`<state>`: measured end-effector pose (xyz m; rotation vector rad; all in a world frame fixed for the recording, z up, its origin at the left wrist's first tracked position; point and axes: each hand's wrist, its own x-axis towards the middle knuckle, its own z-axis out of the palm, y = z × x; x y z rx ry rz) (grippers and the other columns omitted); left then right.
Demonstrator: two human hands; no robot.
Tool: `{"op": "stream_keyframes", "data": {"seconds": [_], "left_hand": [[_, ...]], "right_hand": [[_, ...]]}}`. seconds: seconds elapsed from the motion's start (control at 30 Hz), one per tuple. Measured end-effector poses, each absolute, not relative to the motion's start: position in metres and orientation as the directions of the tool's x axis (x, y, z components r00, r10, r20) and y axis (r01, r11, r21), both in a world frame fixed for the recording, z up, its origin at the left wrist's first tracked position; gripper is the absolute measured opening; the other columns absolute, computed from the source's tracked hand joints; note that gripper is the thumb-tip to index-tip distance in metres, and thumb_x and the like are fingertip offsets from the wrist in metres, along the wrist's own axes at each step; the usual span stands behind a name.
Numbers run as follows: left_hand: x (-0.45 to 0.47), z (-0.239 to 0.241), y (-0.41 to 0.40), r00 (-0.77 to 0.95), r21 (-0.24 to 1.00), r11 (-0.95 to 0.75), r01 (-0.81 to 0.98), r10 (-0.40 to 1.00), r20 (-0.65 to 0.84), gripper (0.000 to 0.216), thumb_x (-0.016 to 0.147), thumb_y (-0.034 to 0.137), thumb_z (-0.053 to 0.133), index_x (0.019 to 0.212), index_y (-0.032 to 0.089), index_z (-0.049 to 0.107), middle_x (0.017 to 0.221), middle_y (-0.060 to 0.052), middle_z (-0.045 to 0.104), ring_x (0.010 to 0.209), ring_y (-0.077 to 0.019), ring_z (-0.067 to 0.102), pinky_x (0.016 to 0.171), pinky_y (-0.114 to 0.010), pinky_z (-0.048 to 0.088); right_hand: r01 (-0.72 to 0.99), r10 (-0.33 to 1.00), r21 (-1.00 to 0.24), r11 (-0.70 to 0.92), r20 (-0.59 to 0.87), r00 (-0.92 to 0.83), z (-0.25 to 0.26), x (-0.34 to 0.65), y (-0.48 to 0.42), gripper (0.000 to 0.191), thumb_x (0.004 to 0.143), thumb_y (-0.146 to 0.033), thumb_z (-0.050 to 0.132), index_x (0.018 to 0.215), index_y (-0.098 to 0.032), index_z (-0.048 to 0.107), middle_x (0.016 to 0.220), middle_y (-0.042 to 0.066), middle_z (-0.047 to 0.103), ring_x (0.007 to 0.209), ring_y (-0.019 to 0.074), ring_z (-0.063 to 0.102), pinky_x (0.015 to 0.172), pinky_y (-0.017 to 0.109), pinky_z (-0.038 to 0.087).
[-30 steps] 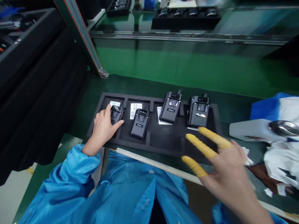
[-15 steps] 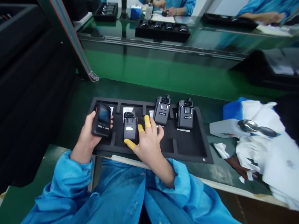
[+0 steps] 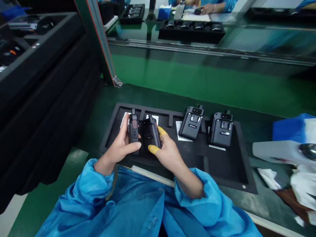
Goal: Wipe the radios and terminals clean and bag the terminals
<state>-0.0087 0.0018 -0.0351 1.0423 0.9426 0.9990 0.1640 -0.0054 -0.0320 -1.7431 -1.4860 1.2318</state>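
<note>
My left hand is closed round a black two-way radio, turned so that its narrow side with a red-edged key faces up. Beside it, my right hand, with yellow finger cots, grips a second black radio by its edges; this one is tilted onto its side. Both are held close together over the left part of a black foam tray. Two more radios, a nearer one and one at the right, lie back side up on the tray, with white labels under them.
Stacked black foam trays rise on the left. A white bottle, a blue box and crumpled tissues lie at the right. Behind the green partition, another tray of devices stands before a co-worker's hands.
My right hand has taken hold of the second radio and tilted it up off the tray. My left hand has turned its radio from screen up to side up. The view has shifted left.
</note>
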Motion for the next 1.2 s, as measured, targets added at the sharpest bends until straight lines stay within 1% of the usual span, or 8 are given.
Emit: {"op": "stream_keyframes", "data": {"seconds": [0.13,0.33,0.43,0.53,0.63,0.77,1.0,1.2], "left_hand": [[0.001,-0.041,0.005,0.264,0.982,0.105,-0.157,0.963,-0.061,0.113,0.067,0.035,0.077,0.15,0.038,-0.001,0.13,-0.007,0.047,0.094,-0.0181,0.054,0.08,-0.032,0.049],[0.012,-0.046,0.004,0.187,0.984,0.077,-0.161,0.981,-0.046,0.116,0.061,0.031,0.083,0.15,0.035,0.009,0.129,-0.008,0.05,0.088,-0.0152,0.058,0.077,-0.029,0.05],[0.012,-0.044,0.004,0.143,0.973,0.112,-0.201,0.986,-0.084,0.103,0.058,0.03,0.085,0.145,0.028,0.03,0.117,-0.008,0.06,0.082,-0.0139,0.059,0.072,-0.027,0.05],[0.011,-0.041,0.006,0.12,0.94,0.187,-0.285,0.98,-0.158,0.066,0.054,0.036,0.087,0.112,0.019,0.062,0.095,-0.005,0.066,0.072,-0.0126,0.059,0.063,-0.023,0.05],[0.01,-0.035,0.006,0.108,0.871,0.273,-0.409,0.962,-0.251,0.05,0.053,0.048,0.086,0.087,0.016,0.068,0.084,-0.004,0.066,0.072,-0.0147,0.061,0.065,-0.026,0.055],[0.01,-0.023,0.006,0.169,0.809,0.354,-0.468,0.935,-0.311,0.047,0.061,0.046,0.082,0.096,0.019,0.068,0.097,-0.008,0.068,0.087,-0.0237,0.067,0.077,-0.041,0.058],[0.011,-0.032,0.01,-0.105,0.99,-0.13,-0.047,0.987,0.124,0.049,0.056,0.019,0.085,0.1,0.022,0.066,0.093,-0.001,0.069,0.091,-0.0186,0.067,0.081,-0.029,0.056],[0.014,-0.045,0.006,-0.037,0.815,-0.394,0.425,0.892,0.45,0.025,0.069,0.016,0.075,0.093,0.019,0.068,0.094,-0.001,0.067,0.086,-0.0173,0.067,0.078,-0.03,0.056]], "right_hand": [[0.297,0.981,-0.935,-0.193,-0.192,0.034,-0.044,0.177,-0.017,0.091,0.067,-0.033,0.064,0.148,-0.02,0.024,0.113,0.008,0.068,0.098,0.0235,0.067,0.088,0.041,0.054],[0.338,0.992,-0.934,-0.116,-0.09,0.092,-0.053,0.177,-0.03,0.096,0.068,-0.036,0.068,0.15,-0.02,0.022,0.117,0.011,0.067,0.099,0.0268,0.067,0.089,0.047,0.055],[0.296,0.993,-0.95,-0.102,-0.08,0.088,-0.055,0.177,-0.03,0.095,0.068,-0.036,0.07,0.15,-0.022,0.022,0.118,0.009,0.067,0.099,0.0259,0.067,0.088,0.046,0.056],[0.232,0.989,-0.963,-0.135,-0.118,0.085,-0.054,0.177,-0.028,0.095,0.067,-0.035,0.071,0.149,-0.024,0.024,0.115,0.007,0.068,0.094,0.0241,0.068,0.086,0.044,0.056],[0.043,0.985,-0.987,-0.156,-0.153,0.074,-0.052,0.178,-0.025,0.093,0.063,-0.03,0.074,0.144,-0.024,0.03,0.114,0.007,0.068,0.095,0.022,0.068,0.086,0.041,0.056],[-0.376,0.976,-0.92,-0.113,-0.174,0.132,-0.05,0.185,-0.019,0.07,0.053,-0.019,0.078,0.116,-0.027,0.048,0.107,0.001,0.067,0.097,0.0166,0.065,0.087,0.032,0.054],[-0.537,0.966,-0.843,-0.034,-0.165,0.198,-0.05,0.194,-0.017,0.053,0.047,-0.011,0.075,0.092,-0.028,0.052,0.084,-0.007,0.065,0.075,0.0102,0.061,0.068,0.022,0.051],[-0.386,0.964,-0.922,-0.012,-0.114,0.242,-0.05,0.193,-0.028,0.042,0.051,-0.012,0.071,0.086,-0.027,0.052,0.082,-0.006,0.063,0.075,0.0114,0.062,0.076,0.028,0.053]]}}
